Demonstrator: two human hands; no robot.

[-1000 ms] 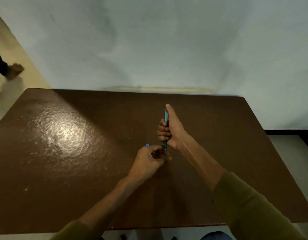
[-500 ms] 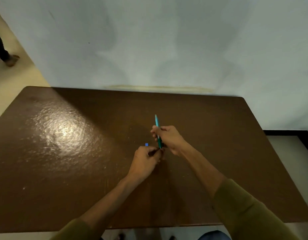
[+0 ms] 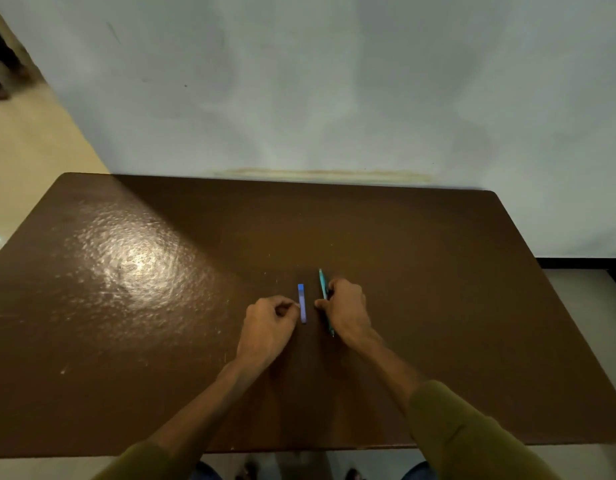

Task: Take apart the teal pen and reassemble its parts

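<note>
Brown and shiny, the big table [image 3: 133,306] fills most of the view, and a bright patch of light sits on its left part. Behind it stands a pale wall [image 3: 334,81] with a yellowish stain low down, right where it meets the table's far edge. A strip of cream floor [image 3: 29,161] shows at the far left.

Two arms come in from the bottom, both in olive green sleeves [image 3: 466,434] (pushed up a little, so the forearms are bare).

The right hand [image 3: 346,311] rests on the table near the middle. Its fingers are curled around the teal pen [image 3: 322,284], which lies low along the table, pointing away from the person. The far end of the pen sticks out past the fingers, and the near tip pokes out under the hand.

The left hand [image 3: 270,322] sits just beside it, to the left. Its fingers are curled in, with the thumb and first finger pinched together. I cannot tell if something tiny is in that pinch.

Between the two hands lies a small blue strip [image 3: 302,303], flat on the table and pointing the same way as the pen. The left fingertips are right next to its side.
</note>
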